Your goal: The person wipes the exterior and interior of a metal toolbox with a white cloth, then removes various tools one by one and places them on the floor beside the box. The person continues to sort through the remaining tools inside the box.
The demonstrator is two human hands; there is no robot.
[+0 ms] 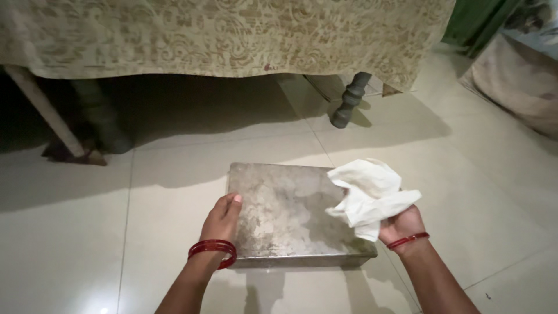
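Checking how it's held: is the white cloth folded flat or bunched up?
Bunched up: the white cloth crumples loosely from the right hand.

The patterned cloth (pixel 221 35) is cut off by the top edge of the frame, and it hides the top of the furniture under it. In the dark shadow at upper left, the slanted leg (pixel 43 113) is hard to read. The white cloth (pixel 369 195) covers the fingers of the right hand (pixel 401 224). Both forearms leave the frame at the bottom edge. The sack-like thing (pixel 517 87) at upper right is cut by the right edge.

A dull metal box (pixel 288 212) lies flat on the pale tiled floor (pixel 87 232).
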